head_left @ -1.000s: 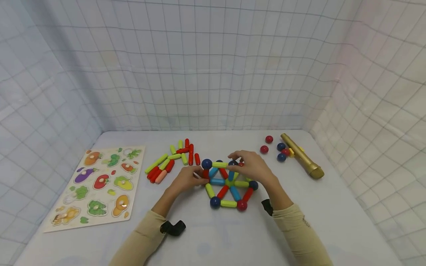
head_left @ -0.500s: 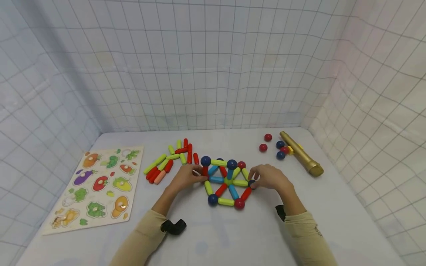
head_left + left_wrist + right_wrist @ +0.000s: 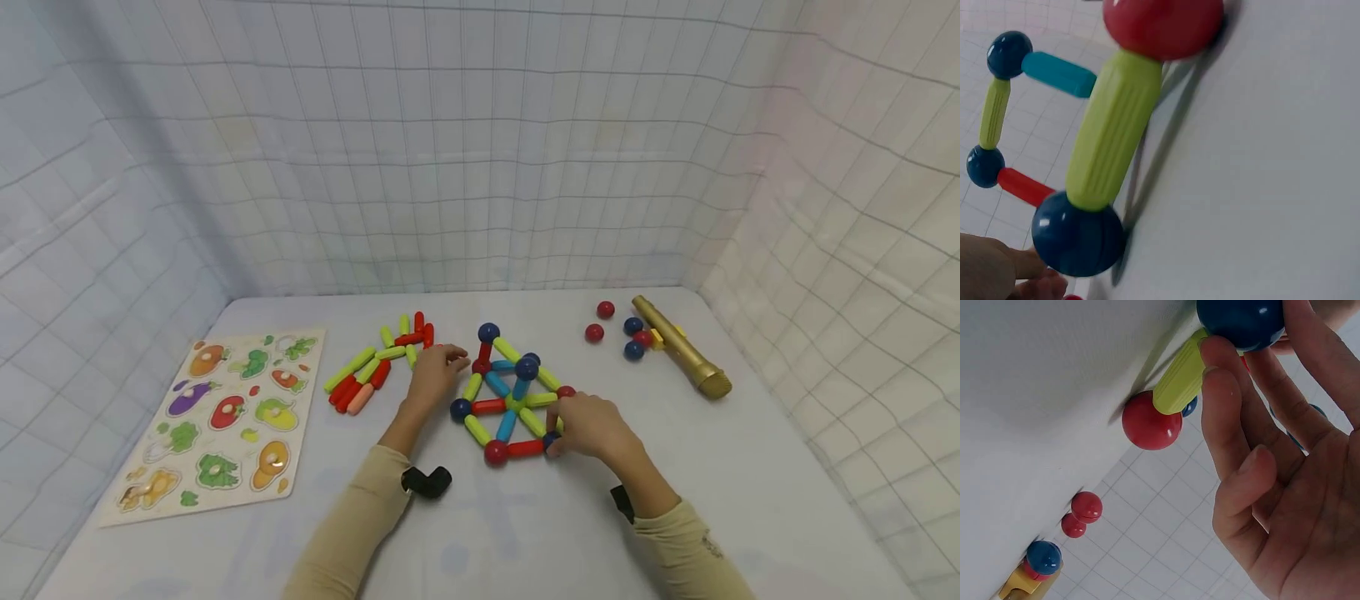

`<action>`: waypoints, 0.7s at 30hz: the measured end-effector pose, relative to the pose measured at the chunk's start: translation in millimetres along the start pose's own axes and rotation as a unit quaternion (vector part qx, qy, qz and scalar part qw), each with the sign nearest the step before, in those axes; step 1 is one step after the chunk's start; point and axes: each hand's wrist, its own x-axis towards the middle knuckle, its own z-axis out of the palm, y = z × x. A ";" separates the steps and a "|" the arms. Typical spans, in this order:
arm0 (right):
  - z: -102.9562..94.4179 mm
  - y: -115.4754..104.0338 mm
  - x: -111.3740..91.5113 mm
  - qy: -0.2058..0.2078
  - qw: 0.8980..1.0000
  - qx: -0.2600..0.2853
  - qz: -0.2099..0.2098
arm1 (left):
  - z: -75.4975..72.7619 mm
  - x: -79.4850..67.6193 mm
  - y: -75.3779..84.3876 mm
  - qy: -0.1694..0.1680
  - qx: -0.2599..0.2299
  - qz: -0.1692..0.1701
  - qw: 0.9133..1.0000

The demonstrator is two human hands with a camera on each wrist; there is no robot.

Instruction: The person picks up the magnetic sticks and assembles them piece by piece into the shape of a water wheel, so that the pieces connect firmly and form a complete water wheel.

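My right hand [image 3: 596,427] pinches a dark blue ball [image 3: 1241,319] at the near right corner of a six-sided structure of balls and sticks. Thumb and fingertips meet around that ball in the right wrist view. A green hub [image 3: 515,403] joins the structure's spokes. Two raised blue balls, one at the back [image 3: 489,332] and one over the middle [image 3: 527,367], stand on upright sticks with a yellow-green stick between them. My left hand [image 3: 435,375], fingers loosely bent and holding nothing, is just left of the red ball [image 3: 481,367] under the red upright.
Loose red and yellow-green sticks [image 3: 367,371] lie left of the structure. A vegetable puzzle board [image 3: 251,454] lies farther left. Red and blue balls [image 3: 595,332] and a gold toy microphone [image 3: 682,350] are at the back right. White gridded sheets [image 3: 465,167] wall the table.
The structure has turned clockwise on the table. My right hand went from the raised ball to the right-hand blue ball, then nearer me with it. My left hand let go and moved away from me.
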 end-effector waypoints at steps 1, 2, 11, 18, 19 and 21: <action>0.5 -0.9 0.2 0.000 1.000 0.000 0.000 | -2.7 2.1 -0.2 0.013 0.036 -0.003 0.999; 0.7 -1.6 0.5 -0.001 1.000 0.000 0.001 | -5.2 4.3 -0.1 0.022 0.073 -0.006 0.997; 0.2 -0.9 2.9 -0.004 1.000 0.011 -0.004 | -16.2 12.1 7.5 -0.016 0.290 -0.004 0.957; 0.2 -0.3 2.6 -0.008 1.000 0.012 -0.004 | -47.8 -13.6 15.0 -0.037 0.107 0.027 0.993; 0.3 -0.5 2.4 -0.009 1.000 0.012 -0.004 | -51.6 -19.4 17.7 -0.039 0.058 0.040 0.997; 0.4 -0.5 1.2 -0.010 1.000 0.012 -0.003 | -56.0 -30.4 26.0 -0.052 -0.034 0.069 0.996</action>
